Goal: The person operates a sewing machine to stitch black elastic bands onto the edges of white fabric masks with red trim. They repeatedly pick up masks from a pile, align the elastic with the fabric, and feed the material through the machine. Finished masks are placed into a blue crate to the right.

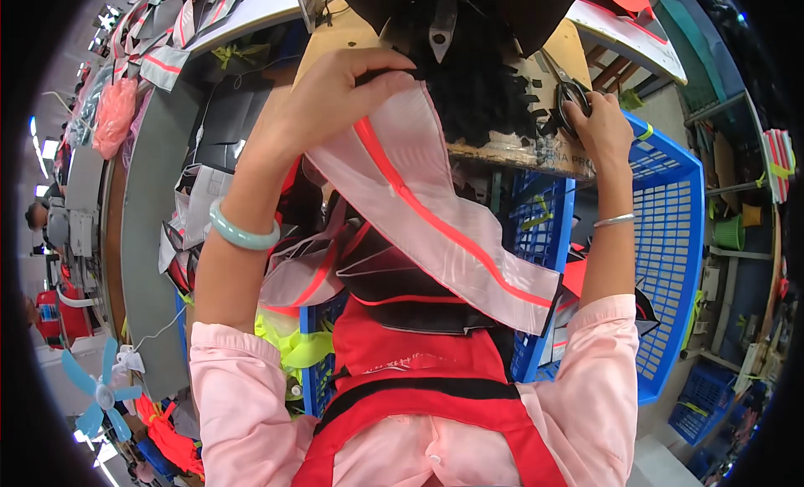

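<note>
Pink-white strip (435,211): one long band of thin woven cloth with a red piping line down its length, running from upper centre of the frame down to right of centre.
Handling: it looks light, limp and floppy, likely to sag and twist wherever it is not supported; not fragile, a little slick by its sheen. Best taken at the top edge or along the piped line, where the cloth seems firmest.
Left hand (335,93): upper centre-left, fingers curled closed over the strip's upper end, pinching it against the black machine part above.
Right hand (599,127): upper right, fingers bent onto black scissors (574,97) lying on the wooden bench top (519,152); whether it grips them or only rests on them, I cannot tell.
Bracelets: two, a pale green bangle (243,231) on the left wrist and a thin silver one (614,221) on the right.
Blue crates (670,236): two seen near, right of centre and lower centre, with cut black and red pieces inside.
Fan (105,395): one small light-blue fan, lower left.
Black fabric pile (477,93): one heap, upper centre.
</note>
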Demonstrator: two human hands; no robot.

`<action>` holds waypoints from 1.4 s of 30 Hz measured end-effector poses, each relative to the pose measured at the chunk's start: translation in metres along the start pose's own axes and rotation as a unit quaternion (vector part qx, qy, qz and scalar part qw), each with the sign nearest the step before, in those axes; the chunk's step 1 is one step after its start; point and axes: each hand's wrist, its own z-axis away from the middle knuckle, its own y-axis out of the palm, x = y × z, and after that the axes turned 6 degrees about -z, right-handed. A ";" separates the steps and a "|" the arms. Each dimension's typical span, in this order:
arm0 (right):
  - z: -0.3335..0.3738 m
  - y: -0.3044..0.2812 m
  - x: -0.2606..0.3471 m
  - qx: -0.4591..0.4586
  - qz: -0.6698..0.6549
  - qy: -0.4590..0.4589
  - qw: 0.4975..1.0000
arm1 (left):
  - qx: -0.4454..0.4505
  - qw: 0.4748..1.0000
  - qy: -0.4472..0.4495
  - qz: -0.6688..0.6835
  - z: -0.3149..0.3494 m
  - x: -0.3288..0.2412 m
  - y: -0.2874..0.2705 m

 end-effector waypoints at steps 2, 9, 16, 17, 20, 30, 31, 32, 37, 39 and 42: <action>-0.002 0.010 0.003 -0.034 -0.016 -0.020 0.999 | 0.002 1.000 0.020 0.008 -0.010 0.011 0.003; 0.023 0.014 0.017 -0.092 -0.109 -0.064 0.988 | 0.020 0.997 0.010 0.072 -0.026 0.023 0.015; 0.029 0.000 0.003 -0.114 -0.143 -0.063 0.981 | 0.000 0.996 0.035 0.088 -0.032 0.026 0.019; 0.030 -0.002 0.002 -0.117 -0.148 -0.064 0.980 | -0.001 0.995 0.029 0.091 -0.031 0.026 0.019; 0.036 -0.009 0.005 -0.123 -0.148 -0.058 0.980 | 0.005 0.996 0.001 0.092 -0.029 0.022 0.019; 0.115 -0.049 0.136 -0.051 -0.389 -0.409 0.824 | 0.128 0.985 0.027 0.113 0.013 -0.014 0.032; 0.130 -0.047 0.154 -0.001 -0.392 -0.459 0.797 | 0.167 0.980 0.030 0.102 0.010 -0.022 0.033; 0.139 -0.048 0.168 0.052 -0.347 -0.495 0.795 | 0.203 0.975 0.024 0.087 0.010 -0.031 0.032; 0.150 -0.034 0.195 0.083 0.046 -0.446 0.890 | 0.255 0.952 0.171 0.002 0.012 -0.054 0.048; 0.148 -0.023 0.185 0.012 0.045 -0.462 0.886 | 0.251 0.956 0.152 0.016 0.016 -0.057 0.055; 0.134 -0.023 0.165 0.148 -0.137 -0.374 0.905 | 0.158 0.952 0.051 0.257 0.031 -0.032 0.061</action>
